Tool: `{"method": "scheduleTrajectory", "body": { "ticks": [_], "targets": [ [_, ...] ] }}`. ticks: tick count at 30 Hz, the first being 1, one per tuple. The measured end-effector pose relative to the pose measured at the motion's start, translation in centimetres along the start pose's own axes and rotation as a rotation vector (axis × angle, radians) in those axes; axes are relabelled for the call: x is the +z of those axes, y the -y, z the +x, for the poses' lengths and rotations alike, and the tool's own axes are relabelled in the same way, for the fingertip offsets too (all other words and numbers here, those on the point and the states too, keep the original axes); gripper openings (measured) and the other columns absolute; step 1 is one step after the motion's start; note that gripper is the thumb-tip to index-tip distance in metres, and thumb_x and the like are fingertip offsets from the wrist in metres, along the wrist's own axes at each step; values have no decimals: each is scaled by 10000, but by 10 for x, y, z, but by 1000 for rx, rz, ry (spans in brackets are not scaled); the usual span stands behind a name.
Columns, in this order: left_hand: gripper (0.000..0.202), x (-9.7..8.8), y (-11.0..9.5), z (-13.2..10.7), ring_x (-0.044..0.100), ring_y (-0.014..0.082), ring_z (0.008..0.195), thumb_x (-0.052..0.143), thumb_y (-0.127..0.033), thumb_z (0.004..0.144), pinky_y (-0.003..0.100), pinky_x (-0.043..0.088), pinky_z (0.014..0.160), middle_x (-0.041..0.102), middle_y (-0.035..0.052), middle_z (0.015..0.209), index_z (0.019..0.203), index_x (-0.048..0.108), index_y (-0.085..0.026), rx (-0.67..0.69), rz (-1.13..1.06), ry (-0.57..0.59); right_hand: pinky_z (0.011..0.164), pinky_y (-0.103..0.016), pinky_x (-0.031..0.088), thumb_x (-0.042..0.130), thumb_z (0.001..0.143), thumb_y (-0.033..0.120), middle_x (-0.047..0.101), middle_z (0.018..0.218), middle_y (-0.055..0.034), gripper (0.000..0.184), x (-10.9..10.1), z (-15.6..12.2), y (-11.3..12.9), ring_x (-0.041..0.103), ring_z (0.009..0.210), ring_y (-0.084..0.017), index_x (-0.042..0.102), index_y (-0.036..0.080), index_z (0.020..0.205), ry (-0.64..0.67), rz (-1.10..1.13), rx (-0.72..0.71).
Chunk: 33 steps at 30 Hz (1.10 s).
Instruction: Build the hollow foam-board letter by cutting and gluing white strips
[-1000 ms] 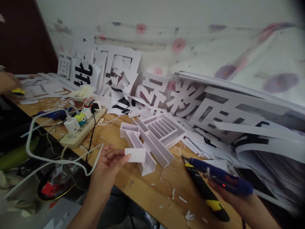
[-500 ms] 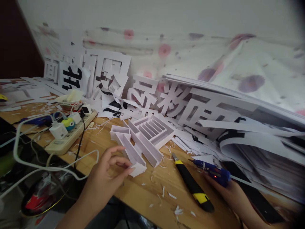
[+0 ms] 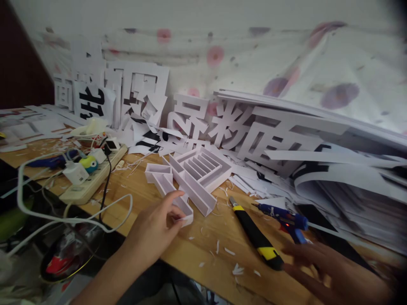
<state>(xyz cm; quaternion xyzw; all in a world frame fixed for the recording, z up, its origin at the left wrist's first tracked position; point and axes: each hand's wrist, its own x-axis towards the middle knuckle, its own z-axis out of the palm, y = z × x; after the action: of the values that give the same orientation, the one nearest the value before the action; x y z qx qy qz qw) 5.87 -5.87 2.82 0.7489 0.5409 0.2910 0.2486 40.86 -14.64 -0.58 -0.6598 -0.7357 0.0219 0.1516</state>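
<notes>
At the table's near side, my left hand (image 3: 162,220) has its thumb and fingers closed about the front end of a white raised-edge foam-board character (image 3: 203,176), whose thin walls form open channels. The fingertips partly hide that end. My right hand (image 3: 327,267), blurred, hovers at the lower right with its fingers apart and nothing in them. Just beyond it lies a blue glue gun (image 3: 282,216) with a red light on and a glue stick in its back. A black and yellow utility knife (image 3: 254,233) rests between the two hands, its handle end near my right fingertips.
White cut-out characters (image 3: 229,123) and board sheets lean against the wall. A power strip (image 3: 95,178) with chargers and looping white cables (image 3: 117,228) sits at left. Behind the glue gun is a dark flat object (image 3: 337,237). Paper scraps (image 3: 237,269) dot the wooden table (image 3: 219,250).
My right hand has let go of the glue gun and moved nearer the knife's handle end. My left hand has shifted right and closed on the character's front end.
</notes>
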Motion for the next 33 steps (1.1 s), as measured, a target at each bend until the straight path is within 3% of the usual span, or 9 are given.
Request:
{"method": "scheduleTrajectory", "body": {
  "ticks": [2, 5, 12, 19, 27, 33],
  "targets": [
    [438, 3, -2, 1, 676, 180, 761, 542, -160, 773, 329, 466, 753, 720, -64, 785, 1184, 462, -289, 0, 40, -8, 596, -283, 513, 575, 811, 357, 689, 824, -16, 142, -7, 29, 40, 647, 665, -174, 681, 310, 893, 68, 85, -115],
    [430, 4, -3, 4, 681, 209, 784, 560, -167, 756, 347, 470, 753, 721, -48, 781, 1164, 477, -272, -18, 79, -51, 638, -296, 492, 548, 848, 296, 668, 850, -29, 131, -12, 71, 86, 629, 727, -177, 660, 261, 906, 96, 173, -212],
    [393, 8, -5, 12, 678, 241, 845, 612, -144, 710, 396, 460, 826, 721, -38, 731, 1071, 505, -259, 34, 86, -104, 710, -289, 438, 600, 814, 183, 577, 899, -24, 198, 7, 116, 138, 553, 810, -166, 624, 242, 1001, 123, 359, -509],
    [421, 17, 3, 10, 651, 256, 910, 632, -120, 695, 404, 450, 829, 721, -31, 740, 1074, 501, -246, 6, 118, -89, 697, -262, 412, 609, 821, 168, 508, 861, -16, 139, 33, 133, 150, 516, 776, -146, 649, 208, 948, 171, 319, -583],
    [367, 22, 12, 5, 645, 238, 924, 635, -128, 720, 374, 439, 834, 723, -48, 752, 1026, 489, -268, 80, 82, -111, 718, -287, 385, 590, 833, 190, 529, 904, -39, 91, 40, 139, 144, 486, 846, -178, 631, 189, 914, 158, 202, -741],
    [327, 24, 14, 3, 654, 221, 898, 635, -136, 729, 357, 442, 829, 717, -63, 750, 980, 474, -272, 79, 61, -171, 702, -272, 395, 538, 839, 127, 516, 871, -34, 116, 41, 141, 143, 492, 815, -162, 630, 167, 898, 177, 258, -749]
  ]
}}
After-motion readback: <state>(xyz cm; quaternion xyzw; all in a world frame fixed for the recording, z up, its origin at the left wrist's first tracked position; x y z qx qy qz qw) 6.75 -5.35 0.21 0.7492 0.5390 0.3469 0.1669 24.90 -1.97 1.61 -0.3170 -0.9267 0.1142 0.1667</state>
